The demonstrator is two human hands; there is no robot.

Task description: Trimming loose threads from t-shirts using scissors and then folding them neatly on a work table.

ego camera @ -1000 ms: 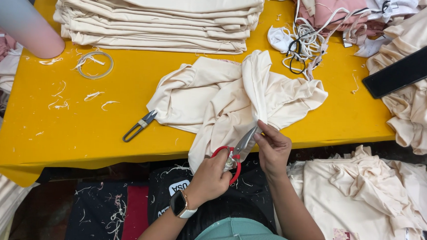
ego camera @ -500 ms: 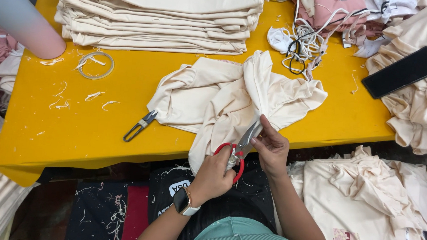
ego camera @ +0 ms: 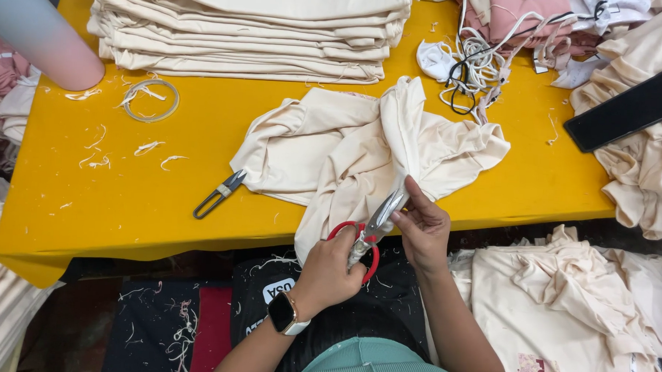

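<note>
Red-handled scissors [ego camera: 366,235] sit at the yellow table's [ego camera: 125,201] near edge, the left hand [ego camera: 332,270] closed through their loops; the right hand [ego camera: 423,226] pinches the cream garment [ego camera: 354,146] beside the blades.

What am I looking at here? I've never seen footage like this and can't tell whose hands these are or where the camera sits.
The camera is worn on a person's head and looks down, so both hands are that person's own. The left hand, with a watch on its wrist, has red-handled scissors in its grip. The right hand pinches the edge of a cream garment right at the blades. The garment lies crumpled on a yellow table. Also on the table: small thread snips, a stack of folded cream garments, loose thread scraps and a tangle of cords. A dark phone rests on fabric at right.
</note>
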